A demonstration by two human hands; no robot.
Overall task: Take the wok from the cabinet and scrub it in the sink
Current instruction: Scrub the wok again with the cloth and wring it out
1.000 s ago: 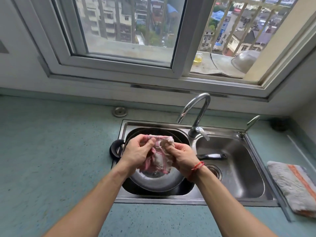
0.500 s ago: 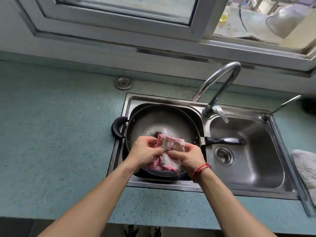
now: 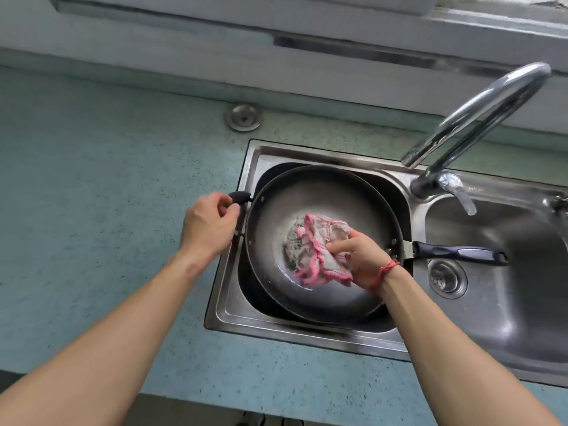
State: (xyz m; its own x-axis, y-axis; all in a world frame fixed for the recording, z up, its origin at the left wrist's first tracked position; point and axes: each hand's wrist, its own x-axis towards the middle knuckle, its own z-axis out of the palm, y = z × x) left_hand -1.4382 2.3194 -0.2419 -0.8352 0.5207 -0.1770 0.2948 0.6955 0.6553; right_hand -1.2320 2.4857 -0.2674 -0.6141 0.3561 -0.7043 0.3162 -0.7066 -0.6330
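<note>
One wok (image 3: 322,195) | grey steel, dark rim, speckled residue | pink-edged cloth (image 3: 319,256) inside

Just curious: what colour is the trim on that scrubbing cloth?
Pink trim on a pale greyish cloth; head view shows it best.

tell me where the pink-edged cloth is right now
In the head view, the cloth sits right of centre inside the wok in the left sink basin, gripped by the right hand, with the wok's long handle just to its right.
</note>
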